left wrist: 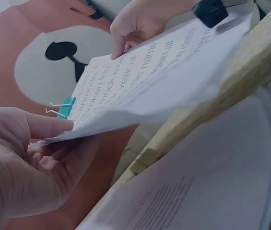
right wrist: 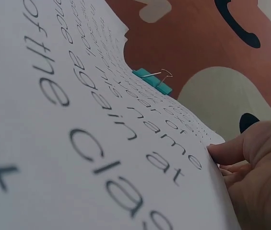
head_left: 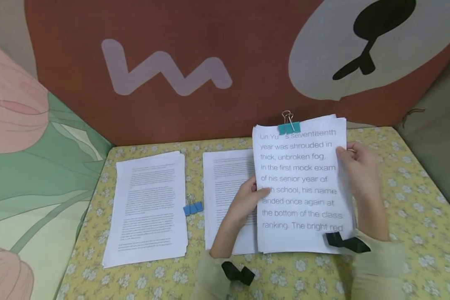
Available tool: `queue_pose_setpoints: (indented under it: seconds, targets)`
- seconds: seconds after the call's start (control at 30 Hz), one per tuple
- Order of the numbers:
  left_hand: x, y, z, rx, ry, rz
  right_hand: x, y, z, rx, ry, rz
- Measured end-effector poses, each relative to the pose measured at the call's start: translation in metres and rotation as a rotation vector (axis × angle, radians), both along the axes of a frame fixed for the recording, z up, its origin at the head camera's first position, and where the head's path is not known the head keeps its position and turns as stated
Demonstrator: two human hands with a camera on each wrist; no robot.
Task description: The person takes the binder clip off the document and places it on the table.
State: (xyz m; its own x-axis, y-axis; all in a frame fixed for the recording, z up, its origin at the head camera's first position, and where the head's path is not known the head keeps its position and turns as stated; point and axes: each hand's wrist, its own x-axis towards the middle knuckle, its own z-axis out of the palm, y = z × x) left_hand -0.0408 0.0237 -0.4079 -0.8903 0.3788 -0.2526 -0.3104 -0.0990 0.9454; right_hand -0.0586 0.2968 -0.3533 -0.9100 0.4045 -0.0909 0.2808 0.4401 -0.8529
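Observation:
Both hands hold a stack of large-print paper sheets (head_left: 300, 175) raised and tilted toward the head camera. A teal binder clip (head_left: 289, 127) grips its top edge, with its wire handles standing up. At the left edge, my left hand (head_left: 247, 198) pinches the stack, thumb on the front and fingers behind. Higher up on the right edge, my right hand (head_left: 361, 166) pinches it the same way. In the left wrist view the left thumb (left wrist: 53, 125) lies on the top sheet. The right wrist view shows the right thumb (right wrist: 226, 152) at the sheet's edge.
A stack of small-print sheets (head_left: 150, 208) lies at the left on the flower-patterned cloth (head_left: 150, 283). Beside it sits a blue binder clip (head_left: 193, 207). Another small-print stack (head_left: 228, 200) lies partly hidden behind the left hand and raised sheets. A printed fabric wall (head_left: 210, 112) stands behind.

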Motion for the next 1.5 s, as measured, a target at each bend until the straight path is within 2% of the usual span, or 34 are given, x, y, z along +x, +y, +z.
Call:
queue_pose_setpoints:
  seconds: [0.2,0.4,0.53,0.67,0.77,0.83,0.97,1.17,1.3,1.5]
  targets:
    - [-0.006,-0.014,-0.003,0.003,-0.010,0.031,-0.002,-0.015,-0.007,0.017,0.054,0.130]
    - [-0.010,-0.022,-0.007,-0.023,-0.050,0.076,-0.006,-0.024,-0.013,0.014,0.057,0.230]
    - [-0.011,-0.020,-0.009,-0.033,-0.079,0.100,-0.008,-0.024,-0.016,0.022,0.036,0.236]
    - [-0.011,-0.017,-0.012,-0.036,-0.056,0.107,-0.010,-0.015,-0.020,0.015,0.039,0.187]
    - [-0.012,-0.015,-0.013,-0.026,-0.028,0.101,-0.010,-0.009,-0.013,0.066,0.056,0.174]
    - [-0.012,-0.015,-0.014,-0.036,-0.029,0.108,-0.011,-0.008,-0.003,0.134,0.052,0.205]
    - [-0.014,-0.018,-0.016,-0.066,-0.046,0.124,-0.026,-0.012,0.018,0.211,0.049,0.280]
    - [-0.015,-0.020,-0.016,-0.087,-0.046,0.123,-0.064,-0.027,0.041,0.246,0.005,0.450]
    - [-0.014,-0.018,-0.017,-0.087,-0.031,0.116,-0.086,-0.036,0.044,0.252,-0.032,0.533]
    - [-0.014,-0.017,-0.016,-0.095,-0.024,0.107,-0.105,-0.049,0.040,0.259,-0.067,0.643]
